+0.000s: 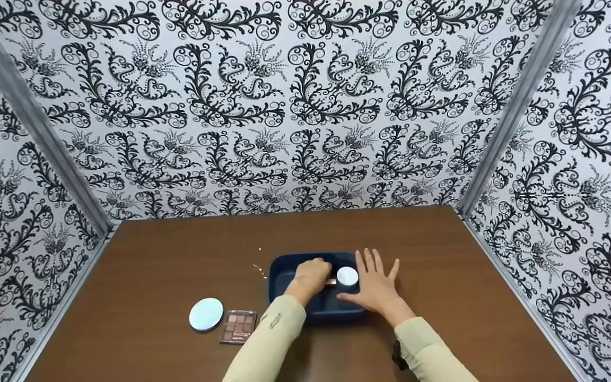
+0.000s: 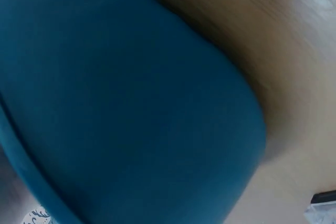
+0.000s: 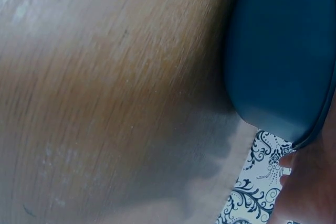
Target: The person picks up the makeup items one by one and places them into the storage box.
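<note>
A dark blue bin [image 1: 316, 319] stands on the table, its outer wall filling much of both wrist views. Inside it, toward the right, is a round container with a white lid [image 1: 347, 276]. My left hand [image 1: 312, 276] reaches into the bin with curled fingers. A small pale pinkish item [image 1: 331, 281] sticks out from them toward the container; its kind is mostly hidden by the hand. With fingers spread, my right hand [image 1: 377, 289] lies at the bin's right side, thumb over the rim beside the container. Whether it touches the container is unclear.
Left of the bin, a round white disc-like item [image 1: 206, 314] lies beside an eyeshadow palette [image 1: 238, 327] on the brown wooden table [image 1: 167, 265]. Patterned walls [image 1: 284, 106] enclose the back and sides. Small bright specks show near the bin's left edge.
</note>
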Available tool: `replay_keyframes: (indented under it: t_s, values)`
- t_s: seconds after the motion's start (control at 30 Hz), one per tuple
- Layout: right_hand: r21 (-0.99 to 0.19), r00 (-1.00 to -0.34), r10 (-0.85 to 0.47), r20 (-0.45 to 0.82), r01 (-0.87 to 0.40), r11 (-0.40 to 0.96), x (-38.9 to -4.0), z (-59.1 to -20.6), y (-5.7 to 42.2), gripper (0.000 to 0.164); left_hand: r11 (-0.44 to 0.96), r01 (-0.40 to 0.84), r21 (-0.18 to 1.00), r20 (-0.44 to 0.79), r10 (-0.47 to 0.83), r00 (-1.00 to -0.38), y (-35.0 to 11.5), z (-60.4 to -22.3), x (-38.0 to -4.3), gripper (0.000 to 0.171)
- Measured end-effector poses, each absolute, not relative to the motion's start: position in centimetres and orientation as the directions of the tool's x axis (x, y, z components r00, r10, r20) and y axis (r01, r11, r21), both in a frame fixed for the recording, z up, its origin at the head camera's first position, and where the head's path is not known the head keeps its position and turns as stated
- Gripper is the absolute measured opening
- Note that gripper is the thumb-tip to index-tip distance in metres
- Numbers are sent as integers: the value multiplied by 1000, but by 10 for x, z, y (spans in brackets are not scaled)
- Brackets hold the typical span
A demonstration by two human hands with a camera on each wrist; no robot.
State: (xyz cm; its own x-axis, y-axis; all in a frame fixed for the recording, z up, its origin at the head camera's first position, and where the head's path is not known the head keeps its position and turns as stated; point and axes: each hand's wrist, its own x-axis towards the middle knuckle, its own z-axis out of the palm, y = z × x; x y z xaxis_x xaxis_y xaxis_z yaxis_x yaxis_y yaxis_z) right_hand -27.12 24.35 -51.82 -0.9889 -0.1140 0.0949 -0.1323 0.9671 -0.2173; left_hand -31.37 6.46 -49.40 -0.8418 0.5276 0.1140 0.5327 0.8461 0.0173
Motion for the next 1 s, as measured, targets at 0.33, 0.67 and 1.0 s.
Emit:
replay_keyframes:
  t_s: [0.33,0.67,1.0]
  values:
    - [-199,-989,-118,88,-134,971,-272,-520,243,123,861,508,20,147,500,-854,69,-497,-316,8]
    - [-208,-990,-113,87,-129,970,-273,-518,243,121,877,481,-9,181,474,-862,73,-502,-319,20]
    - [-200,-991,-105,88,-120,972,-272,-518,243,122,910,413,24,156,405,-901,75,-506,-320,23]
